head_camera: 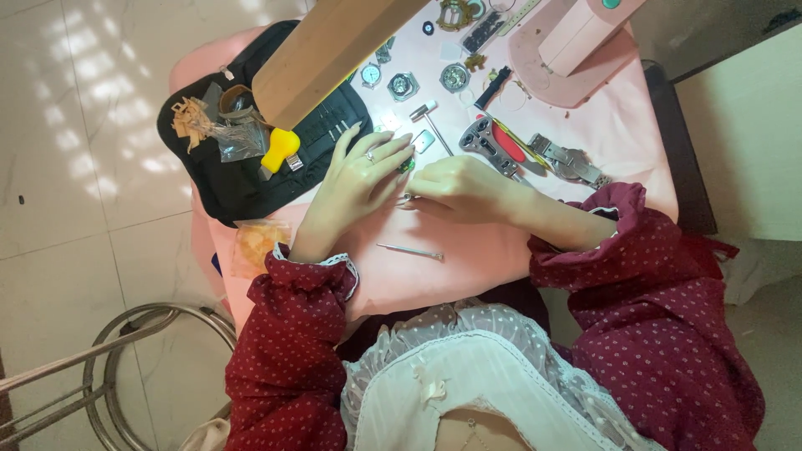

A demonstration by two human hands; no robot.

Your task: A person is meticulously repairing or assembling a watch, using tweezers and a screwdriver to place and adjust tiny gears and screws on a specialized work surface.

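I see my left hand (361, 171) and right hand (455, 185) meeting fingertip to fingertip over the pink worktop (468, 250), both pinched around a small green-tinted part (407, 166), likely to steady it, with a thin metal pin tool (409, 250) lying near.

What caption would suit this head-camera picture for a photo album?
Left hand and right hand meet over a small green part on a pink table.

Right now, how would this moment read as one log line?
left hand: fingers on small green part | right hand: pinching beside it | thin metal pin tool: loose on pink table cover
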